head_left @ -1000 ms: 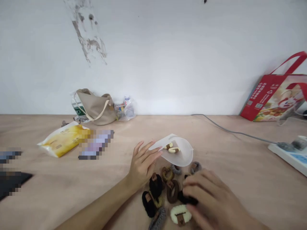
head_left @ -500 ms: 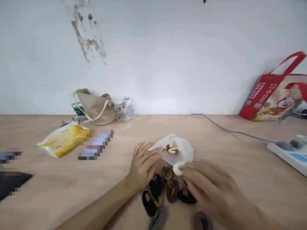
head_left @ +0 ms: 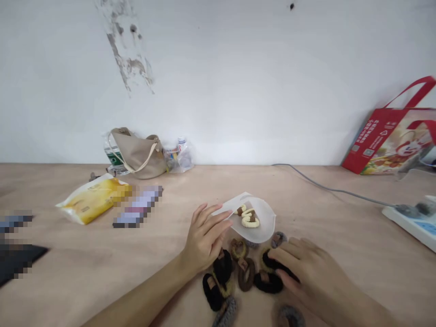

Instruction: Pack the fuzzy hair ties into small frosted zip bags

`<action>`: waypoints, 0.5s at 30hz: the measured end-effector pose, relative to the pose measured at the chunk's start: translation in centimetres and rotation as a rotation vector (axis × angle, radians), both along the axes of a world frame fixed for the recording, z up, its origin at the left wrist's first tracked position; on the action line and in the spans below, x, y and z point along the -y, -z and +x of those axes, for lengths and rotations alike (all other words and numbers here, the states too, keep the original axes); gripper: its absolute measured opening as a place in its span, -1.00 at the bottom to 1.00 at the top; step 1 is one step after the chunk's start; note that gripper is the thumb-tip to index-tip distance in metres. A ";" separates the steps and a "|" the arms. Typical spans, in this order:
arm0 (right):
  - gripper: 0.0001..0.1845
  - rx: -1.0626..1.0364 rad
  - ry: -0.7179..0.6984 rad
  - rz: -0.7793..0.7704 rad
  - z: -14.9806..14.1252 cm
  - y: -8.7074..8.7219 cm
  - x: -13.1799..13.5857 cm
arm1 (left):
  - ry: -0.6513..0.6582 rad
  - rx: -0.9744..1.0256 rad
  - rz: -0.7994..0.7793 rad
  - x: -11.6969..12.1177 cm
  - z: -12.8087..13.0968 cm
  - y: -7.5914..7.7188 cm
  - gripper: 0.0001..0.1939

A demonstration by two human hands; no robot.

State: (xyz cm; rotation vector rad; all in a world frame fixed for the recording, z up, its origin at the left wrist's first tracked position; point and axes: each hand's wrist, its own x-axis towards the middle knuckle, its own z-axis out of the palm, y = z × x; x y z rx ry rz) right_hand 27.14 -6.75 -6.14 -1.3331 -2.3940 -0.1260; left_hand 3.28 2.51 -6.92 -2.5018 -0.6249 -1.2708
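My left hand (head_left: 206,238) rests on the wooden table with its fingers stretched out on the edge of a frosted plastic pouch (head_left: 260,227). Cream and brown hair ties (head_left: 248,217) lie inside the pouch. Below it sits a cluster of hair ties (head_left: 238,272) in black, brown and grey. My right hand (head_left: 311,272) lies over the right side of the cluster, fingertips on a black hair tie (head_left: 269,281). Its fingers are spread and nothing is gripped in them.
A beige bag (head_left: 138,154) and a water bottle (head_left: 111,156) stand at the back wall. A yellow packet (head_left: 91,197) lies left of centre. A red gift bag (head_left: 395,136) leans at the right, with a grey cable (head_left: 327,186) running to a white power strip (head_left: 413,222).
My right hand lifted a cream hair tie from the bottom of the cluster, carried it up to the pouch, left it inside, and came back down onto the black ties.
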 end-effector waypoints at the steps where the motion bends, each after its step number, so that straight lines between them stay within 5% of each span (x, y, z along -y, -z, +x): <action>1: -0.74 -0.004 -0.004 0.016 0.0 -0.1 0.0 | 0.001 0.000 -0.001 0.0 0.0 0.0 -0.70; 10: -0.69 0.082 0.065 -0.044 -0.5 0.1 -0.3 | -0.007 0.004 0.008 0.1 0.0 0.0 -0.72; 15: -0.73 -0.127 0.092 -0.159 0.2 -0.9 -0.6 | 0.008 -0.001 -0.013 0.2 0.0 0.0 -0.69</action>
